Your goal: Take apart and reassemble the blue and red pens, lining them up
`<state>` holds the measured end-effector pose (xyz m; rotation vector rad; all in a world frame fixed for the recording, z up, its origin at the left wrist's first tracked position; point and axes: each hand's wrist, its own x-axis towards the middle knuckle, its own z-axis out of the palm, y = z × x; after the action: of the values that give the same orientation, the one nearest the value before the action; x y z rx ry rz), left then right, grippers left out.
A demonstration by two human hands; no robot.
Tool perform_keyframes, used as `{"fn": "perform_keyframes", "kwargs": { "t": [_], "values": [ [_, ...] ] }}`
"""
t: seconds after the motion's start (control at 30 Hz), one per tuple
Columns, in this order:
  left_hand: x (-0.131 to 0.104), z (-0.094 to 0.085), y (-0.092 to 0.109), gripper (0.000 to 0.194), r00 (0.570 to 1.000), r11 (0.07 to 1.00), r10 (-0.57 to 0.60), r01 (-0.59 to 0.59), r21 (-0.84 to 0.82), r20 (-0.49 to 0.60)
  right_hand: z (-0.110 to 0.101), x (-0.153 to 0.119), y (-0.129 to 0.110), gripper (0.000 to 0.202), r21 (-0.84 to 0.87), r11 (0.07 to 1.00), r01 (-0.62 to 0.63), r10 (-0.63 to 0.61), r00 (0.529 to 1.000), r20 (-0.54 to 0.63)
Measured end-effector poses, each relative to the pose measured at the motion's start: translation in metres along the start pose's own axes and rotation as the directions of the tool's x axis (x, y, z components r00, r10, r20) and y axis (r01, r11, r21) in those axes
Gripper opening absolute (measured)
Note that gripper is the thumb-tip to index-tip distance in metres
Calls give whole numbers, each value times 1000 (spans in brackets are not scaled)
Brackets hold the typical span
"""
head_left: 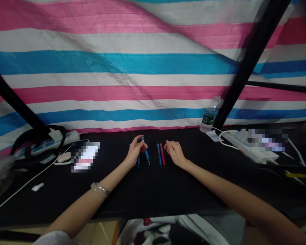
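Observation:
My left hand (135, 152) grips a blue pen (146, 154) between thumb and fingers, its tip pointing down toward the black table (153, 194). Partly hidden behind that hand, another blue pen (139, 161) lies on the table. Between my hands two pens lie side by side, a blue pen (159, 156) on the left and a red pen (163, 156) on the right. Just right of the red pen rests my right hand (175, 153), its fingers loosely curled in and nothing visible in them.
A phone (86, 156), a white earbud (37, 187) and an earbud case (64, 157) lie at left. Power strips (255, 148) with cables sit on both sides. A water bottle (209, 117) stands by the right black post (244, 68), before a striped sheet (117, 64).

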<state>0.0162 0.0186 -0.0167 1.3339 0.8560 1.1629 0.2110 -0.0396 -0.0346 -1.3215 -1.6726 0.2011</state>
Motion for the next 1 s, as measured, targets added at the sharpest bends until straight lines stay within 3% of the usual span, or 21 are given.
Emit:
{"fn": "perform_keyframes", "kwargs": {
  "t": [0.2, 0.4, 0.6, 0.87, 1.0],
  "values": [
    [2, 1, 0, 65, 999, 999, -34, 34, -2, 25, 0, 0, 1, 48, -1, 1000, -4, 4, 1000, -6],
    [-2, 4, 1, 50, 997, 999, -7, 4, 46, 76, -1, 0, 1, 47, -3, 1000, 20, -20, 1000, -5],
    [-9, 10, 3, 54, 993, 997, 30, -38, 65, 116, -1, 0, 4, 47, -27, 1000, 11, -11, 1000, 1],
    [-11, 10, 5, 50, 995, 995, 81, -84, 59, 55, -2, 0, 4, 43, -39, 999, 24, -24, 1000, 6],
    [-12, 12, 6, 60, 995, 995, 100, -100, 20, 18, -3, 0, 0, 41, -66, 996, 55, -53, 998, 25]
  ]
}}
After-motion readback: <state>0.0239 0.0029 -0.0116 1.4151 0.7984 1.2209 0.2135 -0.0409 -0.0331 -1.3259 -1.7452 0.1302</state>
